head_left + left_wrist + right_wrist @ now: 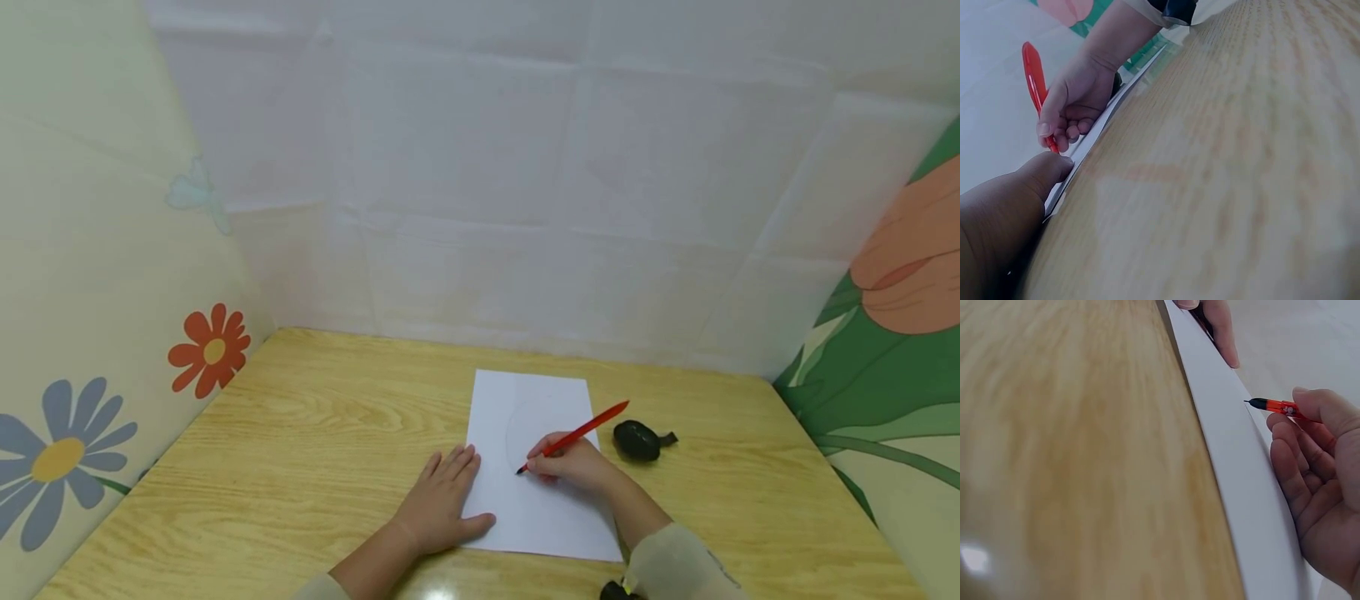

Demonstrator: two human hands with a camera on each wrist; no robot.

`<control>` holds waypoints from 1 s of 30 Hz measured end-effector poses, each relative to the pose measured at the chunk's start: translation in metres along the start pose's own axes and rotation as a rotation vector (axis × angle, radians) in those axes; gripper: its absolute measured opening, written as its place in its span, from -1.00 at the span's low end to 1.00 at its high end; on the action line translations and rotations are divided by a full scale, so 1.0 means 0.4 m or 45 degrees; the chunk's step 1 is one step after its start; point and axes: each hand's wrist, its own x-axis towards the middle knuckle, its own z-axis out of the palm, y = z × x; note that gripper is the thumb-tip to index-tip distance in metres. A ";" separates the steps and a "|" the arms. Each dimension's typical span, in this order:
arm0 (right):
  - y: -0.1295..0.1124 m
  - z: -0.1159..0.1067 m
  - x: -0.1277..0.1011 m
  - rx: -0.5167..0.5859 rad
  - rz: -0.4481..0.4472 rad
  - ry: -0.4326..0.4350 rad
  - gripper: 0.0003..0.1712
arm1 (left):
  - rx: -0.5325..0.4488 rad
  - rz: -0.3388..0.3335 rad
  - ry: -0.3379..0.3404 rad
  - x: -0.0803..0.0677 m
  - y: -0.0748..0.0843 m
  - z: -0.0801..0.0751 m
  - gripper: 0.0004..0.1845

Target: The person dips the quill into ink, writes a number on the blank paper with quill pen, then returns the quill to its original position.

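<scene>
A sheet of white paper [491,417] lies on the wooden table, bearing a faint curved line. My right hand [570,463] rests over its right half and pinches a red pen [592,423] between thumb and fingers. The pen's dark tip points down and left, right at the paper near the lower end of the curve. In the right wrist view, the pen [1282,407] shows a black cone and a thin point. Flat along the paper's left edge lies my left hand [442,508], its fingers straight and its thumb [1054,167] on the sheet.
A black rounded object [637,440] with a short stub sits on the table right of the paper. Another small dark object [615,590] shows beside the right sleeve. Behind the table [337,400] hangs a white cloth [465,167], with flower-patterned sheets at both sides.
</scene>
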 end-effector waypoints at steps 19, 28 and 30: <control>0.016 -0.011 -0.015 -0.001 -0.029 -0.033 -0.76 | -0.024 0.000 0.002 -0.004 0.004 -0.006 -0.05; 0.021 -0.013 -0.022 -0.005 -0.027 -0.026 -0.75 | -0.035 0.003 0.006 -0.004 0.004 -0.006 -0.05; 0.022 -0.013 -0.023 -0.003 -0.028 -0.026 -0.75 | -0.035 0.004 0.010 -0.004 0.003 -0.006 -0.05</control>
